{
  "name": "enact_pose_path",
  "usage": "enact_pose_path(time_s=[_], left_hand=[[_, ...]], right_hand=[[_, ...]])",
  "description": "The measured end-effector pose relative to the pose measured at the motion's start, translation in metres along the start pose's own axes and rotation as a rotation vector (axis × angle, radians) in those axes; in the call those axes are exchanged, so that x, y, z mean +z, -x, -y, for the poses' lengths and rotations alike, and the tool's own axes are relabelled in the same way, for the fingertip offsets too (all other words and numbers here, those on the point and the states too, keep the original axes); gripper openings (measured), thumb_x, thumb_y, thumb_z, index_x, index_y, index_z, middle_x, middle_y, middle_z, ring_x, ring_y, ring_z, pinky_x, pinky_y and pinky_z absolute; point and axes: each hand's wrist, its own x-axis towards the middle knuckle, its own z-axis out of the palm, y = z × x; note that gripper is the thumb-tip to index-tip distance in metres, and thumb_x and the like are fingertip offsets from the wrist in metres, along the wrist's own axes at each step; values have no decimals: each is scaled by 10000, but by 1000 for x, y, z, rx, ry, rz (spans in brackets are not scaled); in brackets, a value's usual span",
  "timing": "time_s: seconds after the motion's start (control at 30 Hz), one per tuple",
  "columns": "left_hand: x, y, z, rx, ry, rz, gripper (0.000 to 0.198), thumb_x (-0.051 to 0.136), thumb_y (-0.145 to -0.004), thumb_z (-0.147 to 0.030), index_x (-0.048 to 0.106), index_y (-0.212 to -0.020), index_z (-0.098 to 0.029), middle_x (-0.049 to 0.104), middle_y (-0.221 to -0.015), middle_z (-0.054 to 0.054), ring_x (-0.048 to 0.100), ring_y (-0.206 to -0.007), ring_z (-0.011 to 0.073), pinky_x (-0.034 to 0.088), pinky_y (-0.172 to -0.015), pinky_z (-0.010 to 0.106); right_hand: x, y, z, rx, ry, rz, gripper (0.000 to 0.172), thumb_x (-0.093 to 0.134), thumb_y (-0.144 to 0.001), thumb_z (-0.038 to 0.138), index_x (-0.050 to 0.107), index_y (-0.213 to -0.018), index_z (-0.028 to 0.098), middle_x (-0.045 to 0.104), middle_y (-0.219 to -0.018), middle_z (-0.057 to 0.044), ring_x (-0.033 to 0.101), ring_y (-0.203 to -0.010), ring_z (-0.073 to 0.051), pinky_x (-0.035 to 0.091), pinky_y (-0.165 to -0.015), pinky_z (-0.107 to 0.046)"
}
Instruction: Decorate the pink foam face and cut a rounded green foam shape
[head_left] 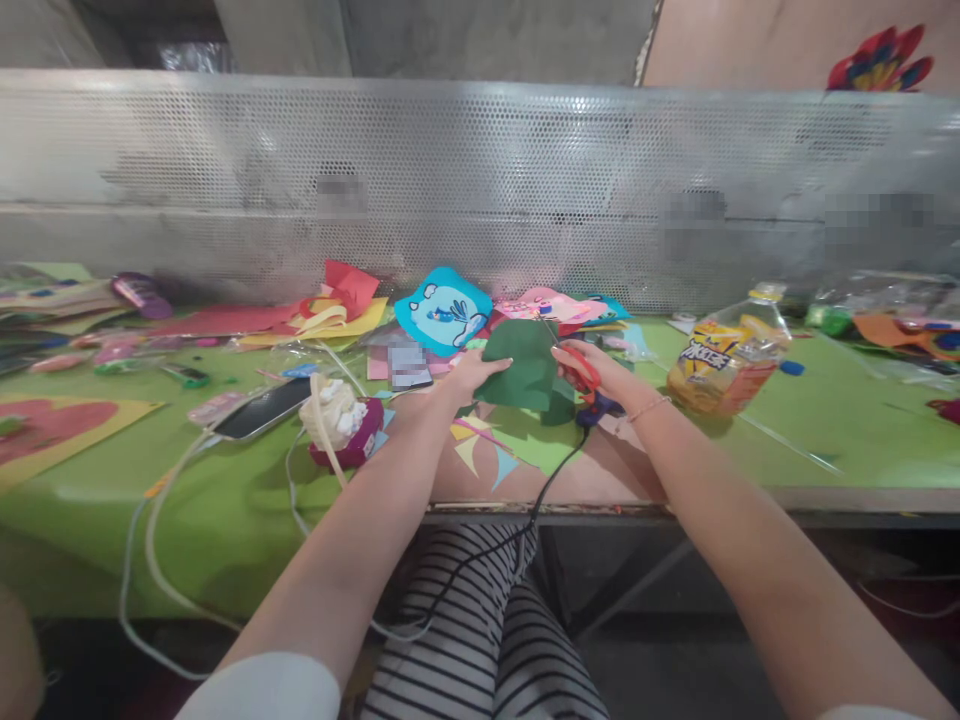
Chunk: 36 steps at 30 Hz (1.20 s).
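A dark green sheet of paper (521,368), its top edge rounded, is held up above the table. My left hand (478,372) pinches its left side, the thumb lying on the front. At the paper's right edge, my right hand (589,370) is closed around red-handled scissors (582,366), whose blades point up and left next to the sheet. Below the paper lie yellow and light blue paper scraps (504,465). Close under my right hand sits a dark blue object with a black cord (596,408), its kind unclear.
A yellow-labelled plastic bottle (724,350) stands on the right. On the left are a phone (262,410), a magenta and white object (341,420) and loose cables. A blue paper drawing (442,312) lies behind, before a perforated metal panel (480,180).
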Motion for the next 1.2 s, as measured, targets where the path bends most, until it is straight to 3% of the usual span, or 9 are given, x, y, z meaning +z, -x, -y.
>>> enact_pose_path(time_s=[0.27,0.6,0.87,1.07,1.2], left_hand=[[3,7,-6,-22,16,17,434,810,-533,-334,637,-898,-175,721,-844,61,682,-780,243,567,-713,396],[5,11,-10,-102,-29,21,398,805,-563,-291,637,-901,-163,716,-749,54,685,-771,243,567,-728,389],[1,7,-8,-139,-34,69,466,816,-555,-296,628,-964,-172,720,-860,72,682,-721,216,564,-727,401],[0,8,-9,-135,-71,102,560,832,-529,-298,614,-1030,-172,721,-891,83,685,-748,216,562,-727,353],[0,10,-11,-145,-99,131,559,830,-531,-309,620,-1031,-174,724,-873,80,687,-748,218,562,-709,336]], right_hand=[[-10,1,3,52,161,24,378,638,-730,521,466,-663,190,517,-561,21,415,-437,-69,320,-397,-219],[-17,2,1,103,113,82,353,587,-770,534,462,-745,205,523,-631,13,403,-463,-70,318,-413,-231],[-27,3,0,119,293,131,326,613,-772,494,480,-770,196,547,-652,-8,425,-476,-77,334,-417,-219],[-26,6,3,134,214,159,305,603,-777,478,459,-779,210,529,-659,5,410,-486,-76,336,-428,-230],[-26,7,5,136,308,165,333,625,-754,483,446,-719,205,524,-640,1,414,-484,-76,339,-431,-237]])
